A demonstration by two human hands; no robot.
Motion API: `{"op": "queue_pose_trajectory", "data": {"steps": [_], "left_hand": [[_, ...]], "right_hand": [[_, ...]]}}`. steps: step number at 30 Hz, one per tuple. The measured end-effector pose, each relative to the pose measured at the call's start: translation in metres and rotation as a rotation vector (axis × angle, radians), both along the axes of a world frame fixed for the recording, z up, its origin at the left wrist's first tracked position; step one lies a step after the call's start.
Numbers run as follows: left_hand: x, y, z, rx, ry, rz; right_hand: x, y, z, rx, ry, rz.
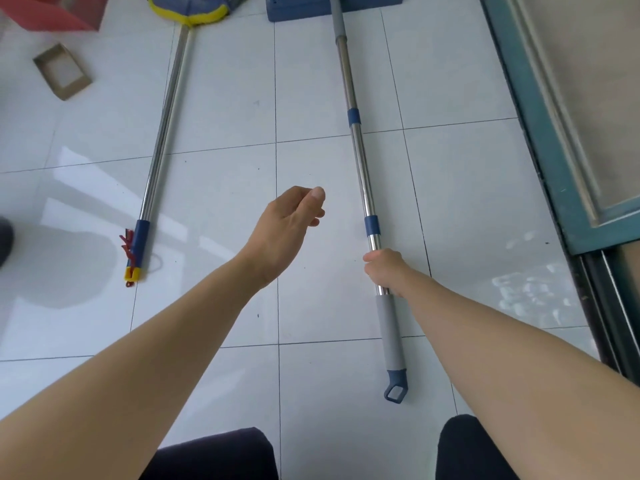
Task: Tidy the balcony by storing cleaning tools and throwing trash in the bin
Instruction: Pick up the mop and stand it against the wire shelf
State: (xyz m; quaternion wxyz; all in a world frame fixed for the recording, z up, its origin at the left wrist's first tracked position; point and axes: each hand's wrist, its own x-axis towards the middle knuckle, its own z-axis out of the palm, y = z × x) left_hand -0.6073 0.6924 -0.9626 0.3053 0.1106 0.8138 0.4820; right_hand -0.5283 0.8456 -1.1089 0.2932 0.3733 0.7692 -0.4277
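A mop (354, 109) with a steel pole, blue collars and a grey foam grip lies on the white floor tiles, its blue head at the top edge. My right hand (382, 270) grips the pole just above the foam grip. My left hand (287, 223) hovers over the tiles left of the pole, fingers loosely curled, holding nothing. A broom (162, 123) with a steel handle, blue and yellow end cap and yellow-edged head lies parallel on the left. A small open cardboard box (62, 71) lies at the far left.
A red dustpan-like object (52, 12) sits in the top left corner. A teal-framed sliding door (554, 133) and its track run along the right side. My knees in dark trousers (214, 455) show at the bottom edge.
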Motion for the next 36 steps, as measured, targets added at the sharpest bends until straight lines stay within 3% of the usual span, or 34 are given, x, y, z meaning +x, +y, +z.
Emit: {"op": "queue_pose_trajectory", "data": {"steps": [6, 15, 22, 26, 28, 29, 30, 31, 32, 33, 36], "left_hand": [[-0.005, -0.015, 0.010, -0.022, 0.038, 0.016], [-0.025, -0.071, 0.072, -0.084, 0.150, -0.083], [-0.032, -0.087, 0.212, 0.081, 0.100, -0.104], [-0.035, -0.097, 0.301, 0.071, 0.231, -0.228], [-0.037, -0.102, 0.346, 0.139, 0.183, 0.122], [-0.036, -0.107, 0.377, -0.123, 0.312, 0.068], [-0.040, -0.098, 0.411, 0.026, 0.354, 0.220], [-0.043, -0.092, 0.449, 0.021, 0.036, 0.154], [-0.047, -0.085, 0.460, 0.119, 0.051, 0.141], [-0.051, -0.081, 0.478, 0.075, 0.169, 0.133], [-0.063, -0.095, 0.538, 0.226, 0.176, 0.201]], "right_hand": [[-0.014, -0.018, 0.018, -0.025, 0.249, -0.042], [-0.105, -0.039, 0.164, -0.296, 0.576, -0.143], [-0.144, -0.045, 0.302, -0.403, 0.550, -0.302], [-0.158, -0.052, 0.390, -0.480, 0.507, -0.354], [-0.164, -0.058, 0.436, -0.537, 0.472, -0.378], [-0.167, -0.061, 0.462, -0.557, 0.450, -0.391], [-0.169, -0.064, 0.486, -0.576, 0.424, -0.405], [-0.173, -0.067, 0.516, -0.588, 0.401, -0.403], [-0.174, -0.070, 0.536, -0.585, 0.389, -0.375], [-0.175, -0.072, 0.557, -0.556, 0.382, -0.319], [-0.177, -0.078, 0.621, -0.389, 0.400, -0.087]]}}
